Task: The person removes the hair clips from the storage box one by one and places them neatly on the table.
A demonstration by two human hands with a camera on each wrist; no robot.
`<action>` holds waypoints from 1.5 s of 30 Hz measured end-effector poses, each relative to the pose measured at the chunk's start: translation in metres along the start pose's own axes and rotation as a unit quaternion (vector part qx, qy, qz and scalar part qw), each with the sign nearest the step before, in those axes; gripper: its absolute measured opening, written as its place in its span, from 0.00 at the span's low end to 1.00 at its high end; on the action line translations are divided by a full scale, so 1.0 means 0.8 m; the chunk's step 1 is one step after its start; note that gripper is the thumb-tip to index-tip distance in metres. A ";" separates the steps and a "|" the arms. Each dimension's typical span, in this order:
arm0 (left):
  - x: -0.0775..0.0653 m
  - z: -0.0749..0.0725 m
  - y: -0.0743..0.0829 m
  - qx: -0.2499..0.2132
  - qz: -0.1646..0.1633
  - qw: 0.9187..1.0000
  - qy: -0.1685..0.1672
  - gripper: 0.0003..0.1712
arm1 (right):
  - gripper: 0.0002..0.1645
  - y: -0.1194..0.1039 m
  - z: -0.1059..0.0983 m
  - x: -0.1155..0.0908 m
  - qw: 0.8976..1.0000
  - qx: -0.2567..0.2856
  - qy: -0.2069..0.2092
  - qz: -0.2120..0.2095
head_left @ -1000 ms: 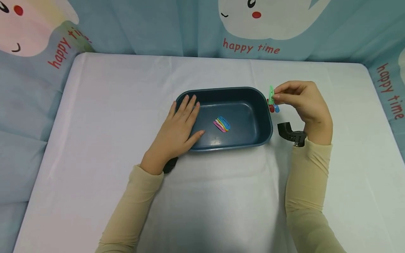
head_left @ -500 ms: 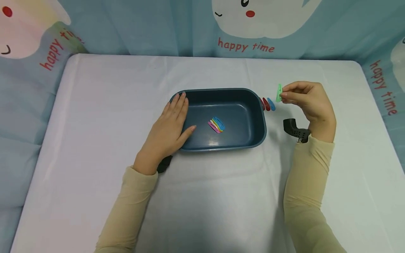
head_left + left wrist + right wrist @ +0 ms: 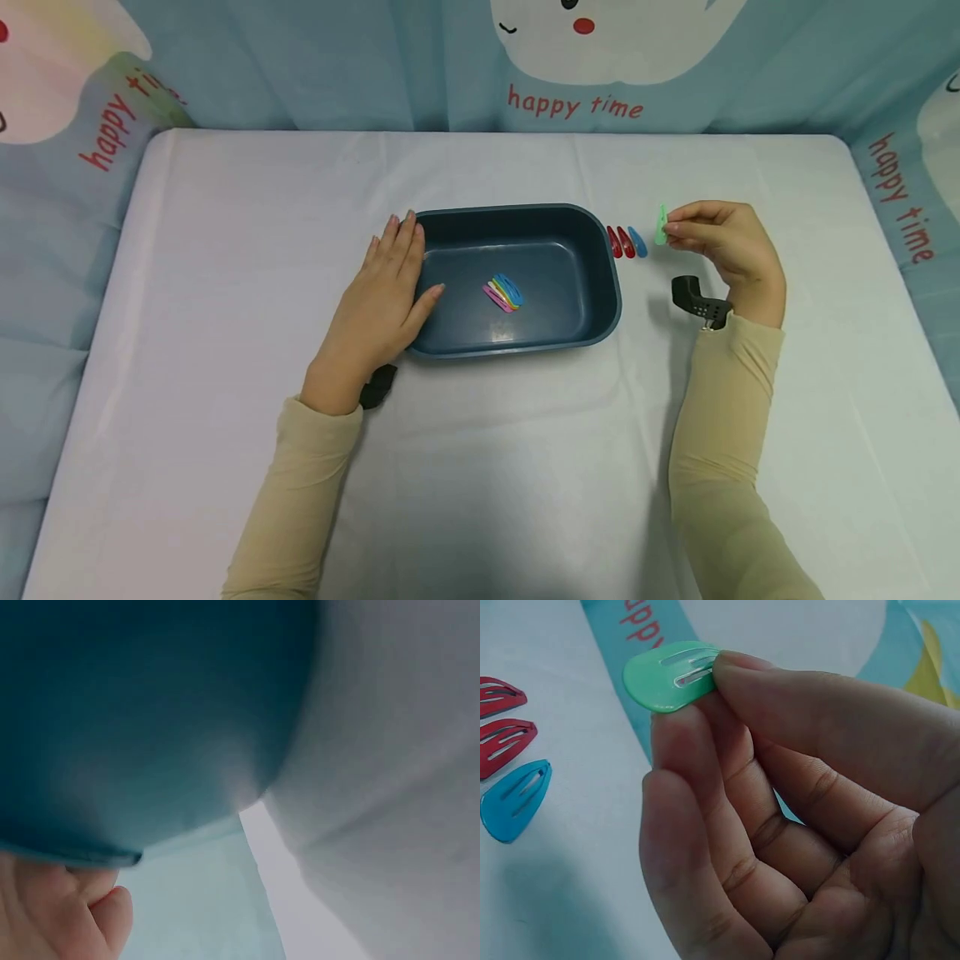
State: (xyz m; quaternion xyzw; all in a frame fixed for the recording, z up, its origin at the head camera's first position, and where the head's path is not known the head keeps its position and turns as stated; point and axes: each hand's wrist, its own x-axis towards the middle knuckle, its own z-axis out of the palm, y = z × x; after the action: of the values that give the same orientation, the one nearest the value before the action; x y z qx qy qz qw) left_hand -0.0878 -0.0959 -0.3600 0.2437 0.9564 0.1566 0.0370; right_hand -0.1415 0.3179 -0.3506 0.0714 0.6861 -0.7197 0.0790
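My right hand pinches a green snap hair clip between thumb and fingertips, above the white table and right of the lying clips. On the cloth beside the dark blue plastic basin's right end lie two red hair clips and a blue hair clip, side by side. Several hair clips in pink, yellow and blue lie together on the basin's floor. My left hand rests with straight fingers along the basin's left rim; in the left wrist view the basin wall fills much of the frame.
A white cloth covers the table. Light blue padded fabric with printed cartoon figures and lettering stands along its back and sides. A black camera mount sits on the right wrist, another black piece at the left.
My right hand has moved right, away from the basin, still pinching the green hair clip, and the lying red and blue clips show more fully. My left hand has shifted left along the rim.
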 end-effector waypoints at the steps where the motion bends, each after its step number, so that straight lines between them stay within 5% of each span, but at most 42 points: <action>1: 0.000 0.000 -0.001 -0.001 -0.005 1.000 0.004 0.40 | 0.07 0.001 -0.001 0.000 1.000 -0.003 0.000 0.001; 17: 0.002 0.007 -0.004 -0.022 -0.058 0.998 0.022 0.44 | 0.11 0.013 -0.004 0.008 0.995 -0.094 0.035 0.023; 24: 0.002 0.008 -0.004 -0.027 -0.055 0.998 0.026 0.44 | 0.13 0.016 0.001 0.010 0.973 -0.218 0.061 0.033; 34: 0.002 0.007 -0.004 -0.029 -0.056 0.998 0.024 0.44 | 0.05 0.021 0.004 0.015 0.944 -0.319 0.069 0.052; 39: 0.002 0.007 -0.003 -0.031 -0.057 0.998 0.024 0.44 | 0.11 0.020 0.008 0.014 0.932 -0.350 0.078 0.055; 45: 0.001 0.007 -0.004 -0.032 -0.053 0.998 0.025 0.44 | 0.08 0.019 0.009 0.014 0.930 -0.353 0.086 0.060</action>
State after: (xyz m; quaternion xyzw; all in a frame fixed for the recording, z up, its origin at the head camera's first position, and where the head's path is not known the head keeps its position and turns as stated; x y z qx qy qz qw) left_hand -0.0891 -0.0967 -0.3664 0.1874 0.9632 0.1906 0.0289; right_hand -0.1491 0.3095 -0.3672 0.1419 0.8942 -0.4163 0.0831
